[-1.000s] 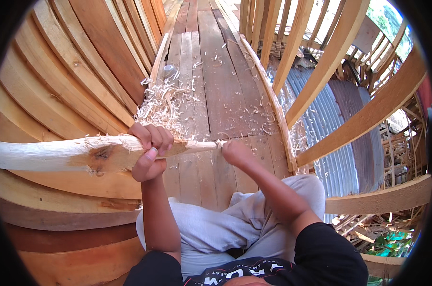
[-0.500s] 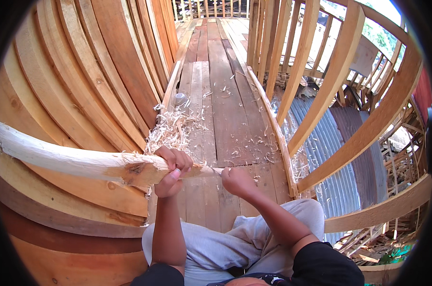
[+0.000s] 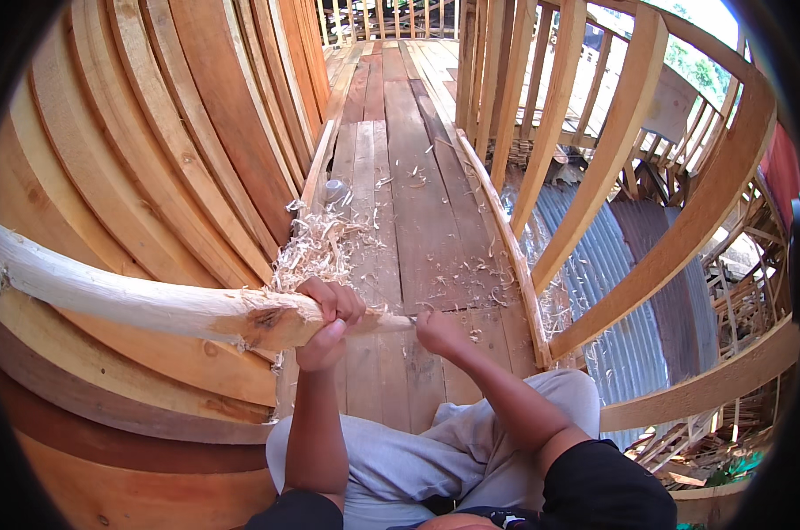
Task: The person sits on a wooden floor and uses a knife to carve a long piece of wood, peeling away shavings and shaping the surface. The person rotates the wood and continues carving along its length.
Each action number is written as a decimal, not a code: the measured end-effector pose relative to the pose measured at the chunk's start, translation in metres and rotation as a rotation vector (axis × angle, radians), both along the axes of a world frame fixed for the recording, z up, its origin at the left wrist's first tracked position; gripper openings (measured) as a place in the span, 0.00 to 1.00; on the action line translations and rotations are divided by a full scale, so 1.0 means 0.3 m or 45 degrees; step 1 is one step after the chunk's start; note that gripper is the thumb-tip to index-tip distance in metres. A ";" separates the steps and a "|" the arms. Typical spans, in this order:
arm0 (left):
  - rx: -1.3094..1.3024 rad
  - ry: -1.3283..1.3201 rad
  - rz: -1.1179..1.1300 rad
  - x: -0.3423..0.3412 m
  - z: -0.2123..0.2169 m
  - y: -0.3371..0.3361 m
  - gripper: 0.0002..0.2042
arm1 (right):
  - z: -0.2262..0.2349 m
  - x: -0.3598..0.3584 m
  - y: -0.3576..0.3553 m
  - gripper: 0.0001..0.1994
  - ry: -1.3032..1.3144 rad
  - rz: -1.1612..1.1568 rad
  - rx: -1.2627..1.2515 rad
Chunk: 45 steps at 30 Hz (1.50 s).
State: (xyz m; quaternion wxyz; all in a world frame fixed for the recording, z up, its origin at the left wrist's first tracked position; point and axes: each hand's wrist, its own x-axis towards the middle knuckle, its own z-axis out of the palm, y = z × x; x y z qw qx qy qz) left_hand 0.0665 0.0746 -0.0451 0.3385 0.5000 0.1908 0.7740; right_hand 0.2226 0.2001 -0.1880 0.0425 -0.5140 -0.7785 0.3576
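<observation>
Pole [image 3: 144, 300], frame centre-left: left hand [image 3: 329, 314] clenched around it, steadying; right hand [image 3: 437, 332] closed at tapered tip, contents unclear.

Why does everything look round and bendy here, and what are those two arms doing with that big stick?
The picture comes from a small camera worn on a person's head, looking down. Its lens sees very wide, so straight boards look curved near the rim. The two arms coming up from the bottom are that person's own.

The left hand is wrapped around a pale peeled pole that reaches off to the left. The right hand is closed at the pole's thin tip; it seems to grip something small there, too hidden to tell what.

Below is a plank floor, strewn with curly wood shavings. Bent boards rise on the left, a wooden railing on the right. The grey trousers are the person's legs.
</observation>
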 end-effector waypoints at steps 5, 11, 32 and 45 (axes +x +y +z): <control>0.077 -0.011 -0.080 -0.013 -0.005 0.005 0.11 | -0.100 0.045 0.059 0.26 -0.070 0.185 0.097; 0.071 0.003 -0.116 -0.024 0.001 -0.011 0.10 | 0.158 -0.014 -0.067 0.24 -0.040 0.118 -0.037; 0.121 0.195 -0.146 -0.012 -0.005 0.029 0.10 | -0.291 0.129 0.143 0.25 -0.162 0.289 0.022; -0.010 -0.130 0.364 -0.051 -0.013 0.021 0.11 | 0.049 0.002 -0.029 0.27 0.190 0.083 0.005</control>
